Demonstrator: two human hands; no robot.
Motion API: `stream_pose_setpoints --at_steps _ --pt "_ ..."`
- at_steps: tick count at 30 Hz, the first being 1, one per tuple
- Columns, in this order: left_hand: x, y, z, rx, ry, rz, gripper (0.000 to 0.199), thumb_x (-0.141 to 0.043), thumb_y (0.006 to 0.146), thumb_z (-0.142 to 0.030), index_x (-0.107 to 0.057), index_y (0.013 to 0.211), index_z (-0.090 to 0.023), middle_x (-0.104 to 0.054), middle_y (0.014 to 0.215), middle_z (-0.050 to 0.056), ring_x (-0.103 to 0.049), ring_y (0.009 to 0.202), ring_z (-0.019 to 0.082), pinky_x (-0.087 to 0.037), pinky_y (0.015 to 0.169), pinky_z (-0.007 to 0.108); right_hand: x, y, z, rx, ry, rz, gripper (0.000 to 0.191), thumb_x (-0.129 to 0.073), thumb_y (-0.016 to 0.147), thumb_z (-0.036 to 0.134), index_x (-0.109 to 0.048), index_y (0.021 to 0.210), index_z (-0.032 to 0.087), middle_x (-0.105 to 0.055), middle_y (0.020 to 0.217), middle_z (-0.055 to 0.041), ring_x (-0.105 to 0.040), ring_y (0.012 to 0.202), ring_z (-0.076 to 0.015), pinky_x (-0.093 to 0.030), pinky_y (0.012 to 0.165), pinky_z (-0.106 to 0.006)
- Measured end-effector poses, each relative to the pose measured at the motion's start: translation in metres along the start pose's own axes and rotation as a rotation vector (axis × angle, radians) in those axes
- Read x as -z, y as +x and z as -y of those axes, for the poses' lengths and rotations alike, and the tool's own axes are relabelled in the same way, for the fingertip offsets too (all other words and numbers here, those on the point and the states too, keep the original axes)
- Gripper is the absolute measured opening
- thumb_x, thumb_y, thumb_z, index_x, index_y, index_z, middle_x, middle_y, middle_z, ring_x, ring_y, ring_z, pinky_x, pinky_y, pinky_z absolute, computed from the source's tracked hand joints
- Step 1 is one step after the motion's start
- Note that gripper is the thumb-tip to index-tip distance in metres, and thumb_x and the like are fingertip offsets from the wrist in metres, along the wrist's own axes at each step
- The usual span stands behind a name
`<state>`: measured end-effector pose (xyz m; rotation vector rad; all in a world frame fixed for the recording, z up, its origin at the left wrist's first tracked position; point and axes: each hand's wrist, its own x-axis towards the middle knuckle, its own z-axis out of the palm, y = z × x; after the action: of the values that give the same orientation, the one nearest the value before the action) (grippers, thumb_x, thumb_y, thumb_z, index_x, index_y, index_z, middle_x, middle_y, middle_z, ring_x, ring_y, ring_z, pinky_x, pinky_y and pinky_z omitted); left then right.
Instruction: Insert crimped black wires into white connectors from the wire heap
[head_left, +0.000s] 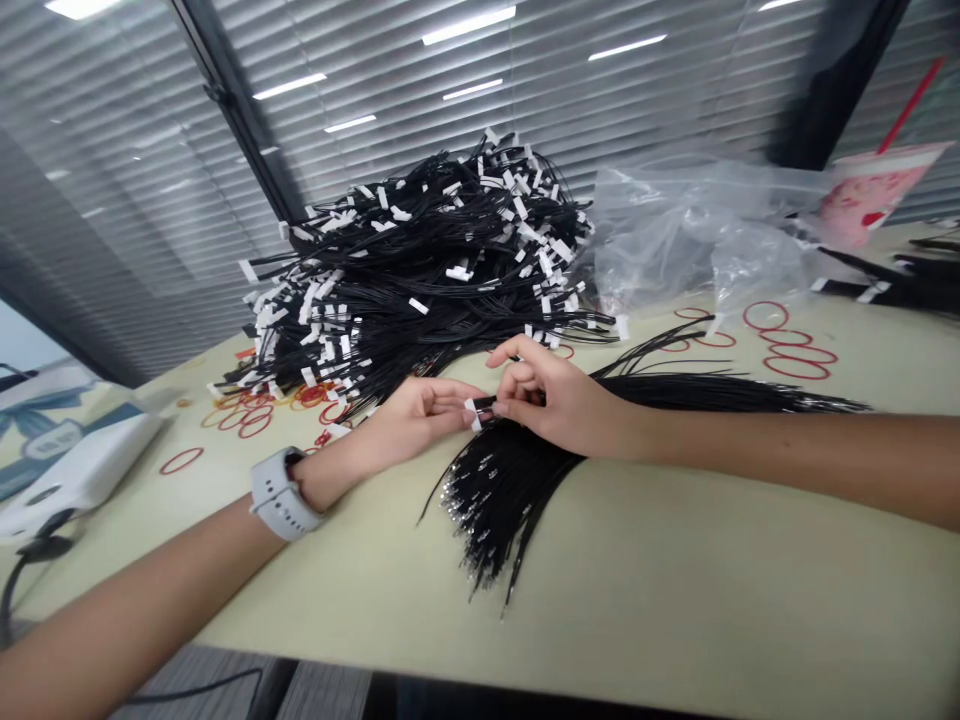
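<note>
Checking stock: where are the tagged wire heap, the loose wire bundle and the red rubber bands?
Tagged wire heap (pixel 420 260): head view, middle of the heap.
Loose wire bundle (pixel 510 490): head view, middle of the wires.
Red rubber bands (pixel 796 378): head view, rim of one band.

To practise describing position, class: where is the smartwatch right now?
In the head view, the smartwatch is at lower left, worn just behind the left hand, with a red rubber band on the table to its left.

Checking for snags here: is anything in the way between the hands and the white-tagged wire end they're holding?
Nothing visible: the left hand and right hand both touch the white tag directly, with the black wire bundle fanning out beneath.
</note>
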<state>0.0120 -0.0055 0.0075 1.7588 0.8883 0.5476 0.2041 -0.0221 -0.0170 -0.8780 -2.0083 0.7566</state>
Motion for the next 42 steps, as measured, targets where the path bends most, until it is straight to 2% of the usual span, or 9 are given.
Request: stream_pose_setpoints --at_steps 7,16,26,30,36,42 --pt "-0.0009 -0.0006 -0.0011 0.018 0.013 0.006 0.024 -0.056 0.078 -0.014 -0.061 0.101 -0.01 -0.067 0.091 0.007 -0.061 0.079 0.011 -0.045 0.076 0.024 -0.0006 -0.0008 -0.0006 0.002 0.001 0.028 0.028 -0.05 0.077 0.015 -0.035 0.1 0.018 -0.053 0.067 0.0046 -0.044 0.058 -0.0069 -0.036 0.056 -0.021" --pt "-0.0047 -0.0009 -0.006 0.053 -0.062 0.008 0.022 -0.058 0.077 -0.015 -0.062 0.098 -0.009 -0.067 0.09 0.008 -0.061 0.083 0.014 -0.044 0.084 0.03 -0.0031 -0.0027 -0.003 0.072 -0.03 0.055 0.028 -0.048 0.077 0.015 -0.035 0.101 0.019 -0.052 0.068 0.0051 -0.045 0.057 -0.0063 -0.036 0.056 -0.021" --pt "-0.0036 -0.0013 -0.0035 0.071 -0.07 0.0 0.024 -0.058 0.076 -0.014 -0.061 0.1 -0.01 -0.068 0.089 0.007 -0.062 0.08 0.013 -0.045 0.081 0.028 -0.0008 -0.0021 -0.0019 0.055 -0.002 0.099 0.03 -0.05 0.077 0.021 -0.034 0.102 0.019 -0.051 0.066 0.0046 -0.046 0.058 -0.0073 -0.037 0.056 -0.021" --pt "-0.0022 -0.0016 -0.0028 0.051 -0.047 0.01 0.025 -0.057 0.077 -0.014 -0.061 0.102 -0.011 -0.068 0.089 0.007 -0.062 0.081 0.012 -0.045 0.08 0.026 -0.0011 -0.0012 -0.0004 0.037 0.022 0.082 0.029 -0.051 0.078 0.023 -0.035 0.101 0.019 -0.051 0.065 0.0051 -0.045 0.058 -0.0076 -0.037 0.057 -0.022" --pt "-0.0025 -0.0045 -0.0053 0.003 0.012 0.056 0.024 -0.055 0.079 -0.018 -0.062 0.102 -0.013 -0.066 0.097 0.007 -0.06 0.085 0.013 -0.044 0.08 0.026 -0.0023 -0.0003 0.0013 0.033 0.049 0.049 0.027 -0.049 0.077 0.016 -0.035 0.1 0.019 -0.051 0.066 0.0048 -0.046 0.06 -0.0079 -0.036 0.057 -0.022" --pt "-0.0074 -0.0052 -0.003 -0.01 0.029 0.04 0.025 -0.054 0.08 -0.022 -0.062 0.102 -0.013 -0.066 0.094 0.007 -0.06 0.081 0.013 -0.045 0.074 0.025 -0.0064 -0.0028 0.0026 0.101 -0.105 0.018 0.026 -0.045 0.077 0.011 -0.039 0.101 0.02 -0.052 0.068 0.004 -0.049 0.06 -0.0073 -0.036 0.057 -0.02"
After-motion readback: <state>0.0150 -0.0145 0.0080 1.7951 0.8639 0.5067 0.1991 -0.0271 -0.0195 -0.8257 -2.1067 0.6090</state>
